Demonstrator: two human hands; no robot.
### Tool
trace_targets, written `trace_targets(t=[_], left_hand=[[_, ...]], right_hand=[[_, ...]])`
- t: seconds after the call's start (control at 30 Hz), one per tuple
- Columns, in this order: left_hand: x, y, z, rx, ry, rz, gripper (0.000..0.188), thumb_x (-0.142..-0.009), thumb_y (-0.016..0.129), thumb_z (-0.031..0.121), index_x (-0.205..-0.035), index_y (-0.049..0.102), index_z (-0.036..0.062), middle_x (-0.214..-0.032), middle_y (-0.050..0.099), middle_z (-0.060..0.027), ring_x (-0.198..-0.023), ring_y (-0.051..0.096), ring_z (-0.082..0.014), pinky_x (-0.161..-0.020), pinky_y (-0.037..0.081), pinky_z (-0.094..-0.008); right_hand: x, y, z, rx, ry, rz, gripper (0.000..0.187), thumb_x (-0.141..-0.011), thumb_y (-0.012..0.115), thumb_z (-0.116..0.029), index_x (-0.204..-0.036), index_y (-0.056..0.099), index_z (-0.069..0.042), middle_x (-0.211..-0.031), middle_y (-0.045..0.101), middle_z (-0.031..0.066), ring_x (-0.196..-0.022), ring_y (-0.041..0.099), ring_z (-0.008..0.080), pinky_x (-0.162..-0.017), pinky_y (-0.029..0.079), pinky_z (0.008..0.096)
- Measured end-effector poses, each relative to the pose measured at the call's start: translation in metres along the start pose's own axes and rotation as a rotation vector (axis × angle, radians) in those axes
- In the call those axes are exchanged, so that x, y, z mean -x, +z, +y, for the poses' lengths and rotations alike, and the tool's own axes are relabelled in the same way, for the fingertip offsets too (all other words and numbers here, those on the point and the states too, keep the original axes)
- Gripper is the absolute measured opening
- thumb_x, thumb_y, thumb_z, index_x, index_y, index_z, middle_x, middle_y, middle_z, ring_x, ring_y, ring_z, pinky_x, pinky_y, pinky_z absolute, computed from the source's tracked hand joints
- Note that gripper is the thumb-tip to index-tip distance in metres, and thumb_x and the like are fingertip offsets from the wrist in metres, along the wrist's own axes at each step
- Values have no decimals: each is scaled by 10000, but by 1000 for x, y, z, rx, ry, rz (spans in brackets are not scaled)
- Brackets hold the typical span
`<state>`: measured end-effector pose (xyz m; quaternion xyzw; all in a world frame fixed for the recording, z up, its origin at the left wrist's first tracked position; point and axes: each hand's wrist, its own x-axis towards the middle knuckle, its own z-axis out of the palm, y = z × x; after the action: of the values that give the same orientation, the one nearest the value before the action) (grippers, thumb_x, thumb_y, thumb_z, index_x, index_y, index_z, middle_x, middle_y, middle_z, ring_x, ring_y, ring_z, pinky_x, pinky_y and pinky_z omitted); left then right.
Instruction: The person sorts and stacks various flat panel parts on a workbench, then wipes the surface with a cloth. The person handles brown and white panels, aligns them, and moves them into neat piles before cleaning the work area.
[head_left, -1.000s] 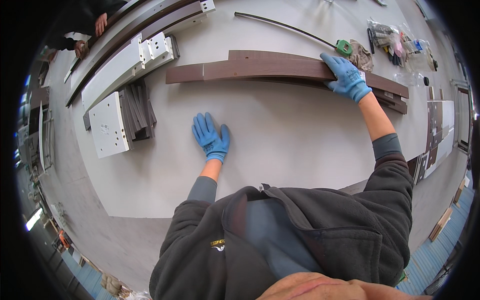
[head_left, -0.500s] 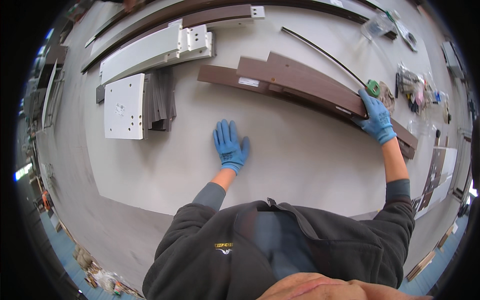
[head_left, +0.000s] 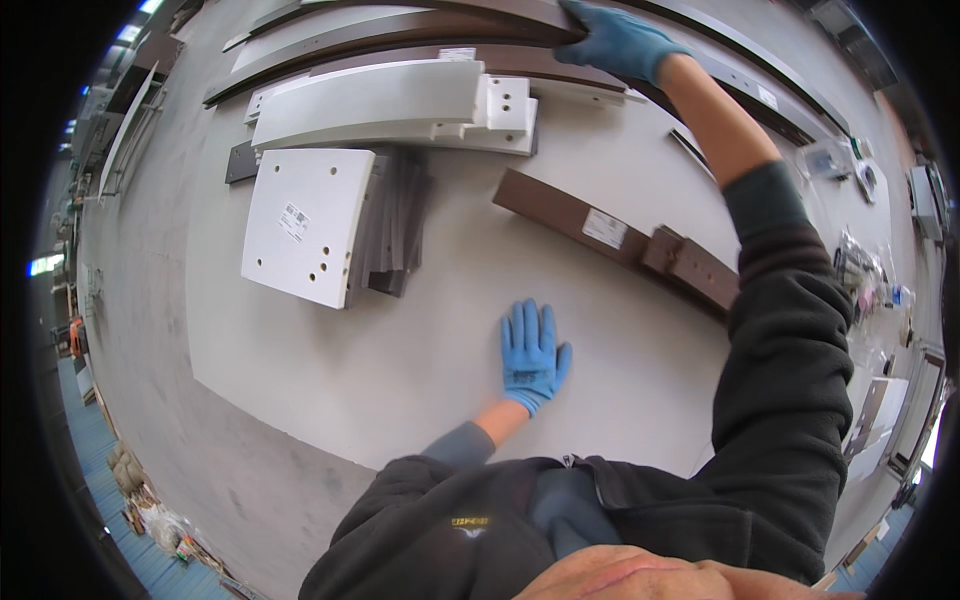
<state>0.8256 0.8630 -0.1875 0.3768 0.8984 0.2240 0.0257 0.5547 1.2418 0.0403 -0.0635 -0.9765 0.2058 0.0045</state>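
Note:
My left hand, in a blue glove, lies palm down on the pale tabletop with its fingers stretched out. Far ahead of me, my gloved right hand grips the right end of a long brown board, thumb on the near side. Below that arm, a brown board with a white label lies slanted, a shorter notched brown piece against it. My right sleeve covers their right ends.
Long white boards are stacked at the far left. Nearer stands a row of dark panels behind a white drilled panel. More long brown rails run along the far side. Bagged small parts lie at the right.
My right hand has left the near brown stack and reached far forward, where it now holds a brown board. That stack has fewer boards. The view has shifted; my left hand still lies flat.

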Motion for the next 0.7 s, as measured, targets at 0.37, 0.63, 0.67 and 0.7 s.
trace_targets(t=[0.37,0.63,0.67,0.7], left_hand=[[-4,-9,-3,57,0,-64,691,-937,687,353,-1521,535,14,-1559,468,-326,-1455,432,-539,-1185,336,-686],[-2,-8,-3,72,7,-85,700,-953,670,364,-1536,520,6,-1576,443,-339,-1459,423,-548,-1202,308,-692],[-2,-8,-2,77,4,-76,704,-954,670,365,-1539,516,4,-1580,436,-343,-1460,421,-550,-1205,303,-694],[-2,-8,-2,69,2,-81,692,-961,656,369,-1541,521,16,-1593,432,-330,-1482,403,-530,-1217,288,-686]], right_hand=[[-168,118,-64,154,-86,-180,616,-841,745,-378,-1361,646,-64,-1307,710,261,-1274,653,427,-1042,528,493],[-168,125,-46,143,-132,-79,563,-843,750,-479,-1193,738,-38,-1202,735,269,-1173,693,427,-996,547,492],[-164,123,-44,169,-126,-63,560,-844,745,-498,-1158,753,-34,-1177,742,267,-1156,700,423,-987,552,492],[-162,122,-43,195,-120,-46,562,-845,740,-518,-1123,768,-30,-1153,749,265,-1140,707,418,-978,557,492]])
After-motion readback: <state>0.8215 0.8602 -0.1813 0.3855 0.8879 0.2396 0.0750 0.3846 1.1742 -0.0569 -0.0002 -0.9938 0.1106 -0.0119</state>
